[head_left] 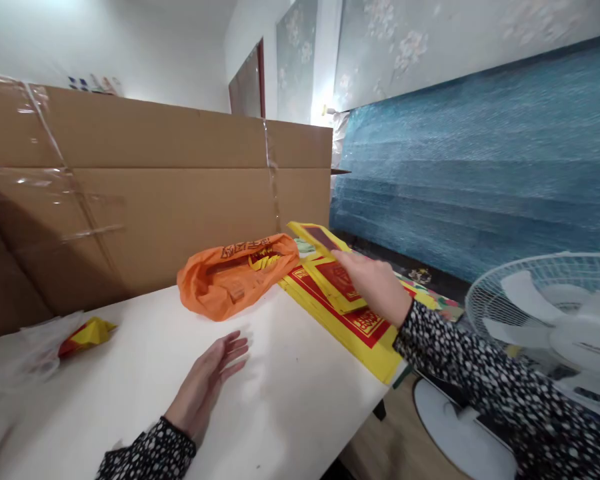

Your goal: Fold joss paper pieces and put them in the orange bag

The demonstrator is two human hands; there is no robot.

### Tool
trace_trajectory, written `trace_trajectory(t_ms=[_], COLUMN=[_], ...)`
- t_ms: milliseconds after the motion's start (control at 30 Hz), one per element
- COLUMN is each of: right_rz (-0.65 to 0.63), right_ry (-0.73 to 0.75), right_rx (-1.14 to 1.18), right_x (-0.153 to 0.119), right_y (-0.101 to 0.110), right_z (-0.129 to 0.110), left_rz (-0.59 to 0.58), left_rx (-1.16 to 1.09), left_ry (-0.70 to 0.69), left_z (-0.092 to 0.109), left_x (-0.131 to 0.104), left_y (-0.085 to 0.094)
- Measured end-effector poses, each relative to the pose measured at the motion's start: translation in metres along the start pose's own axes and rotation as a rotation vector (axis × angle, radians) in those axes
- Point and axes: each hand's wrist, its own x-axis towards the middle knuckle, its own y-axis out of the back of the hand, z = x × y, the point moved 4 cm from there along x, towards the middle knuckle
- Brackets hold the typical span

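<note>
Paper packet, yellow with a dark red panel, is held tilted above the pile at the right side of the white table. Its near end is gripped by the right hand, whose fingers are closed narrowly on it; the thumb cannot be made out, so how the packet is pinched cannot be told. Beneath it, smaller packets in yellow and red are laid on larger sheets of the same colours, which are spread close to the table's edge.

Nothing is seen to be held by the left hand. Its fingers are extended and slightly spread, with the palm turned inward, and whether the table is touched by it cannot be told. It is placed in front of the orange bag, apart from it. The bag's mouth is gaping, and yellow-and-red paper can be seen inside.

The step in hand is judged to be the handling of a single packet over the pile. For the next move, a firm hold by the right hand seems to be called for, along with enough height for the packet's lower edge to be kept off the papers below. If the packet were tipped further, the smaller packets could be dragged askew.
</note>
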Motion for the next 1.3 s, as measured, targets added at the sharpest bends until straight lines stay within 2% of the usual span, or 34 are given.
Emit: trace_trajectory(t_ms=[100,167,233,300,400,567,833,1033,1167,1300], right_rz=[-0.027,-0.094,-0.179,-0.274,-0.389,-0.423,-0.421,-0.440,-0.363,-0.223], right_ry=[0.203,0.348,0.414,0.400,0.311,0.210,0.269,0.263,0.265,0.245], right_rx=[0.119,0.218,0.297,0.339,0.398,0.455,0.468,0.357,0.231,0.155], right_x=[-0.030,-0.051,-0.070,-0.084,-0.096,-0.094,-0.083,-0.077,-0.064,-0.036], right_y=[-0.007,-0.019,-0.033,-0.046,-0.059,-0.063,-0.060,-0.061,-0.054,-0.033], right_z=[-0.078,-0.132,-0.176,-0.207,-0.231,-0.233,-0.216,-0.211,-0.199,-0.167], left_rz=[-0.142,-0.191,-0.193,-0.139,-0.092,-0.075,-0.058,-0.079,0.056,0.212], left_rx=[-0.389,-0.495,-0.548,-0.584,-0.630,-0.677,-0.686,-0.639,-0.497,-0.356], left_ry=[0.007,-0.004,-0.019,-0.035,-0.002,0.023,0.002,0.012,-0.015,0.012], left_z=[-0.006,-0.014,-0.023,-0.031,-0.038,-0.035,-0.033,-0.039,-0.044,-0.042], left_x=[-0.008,-0.015,-0.022,-0.028,-0.035,-0.036,-0.033,-0.033,-0.028,-0.027], left_y=[-0.021,-0.031,-0.034,-0.031,-0.025,-0.024,-0.026,-0.023,-0.020,-0.007])
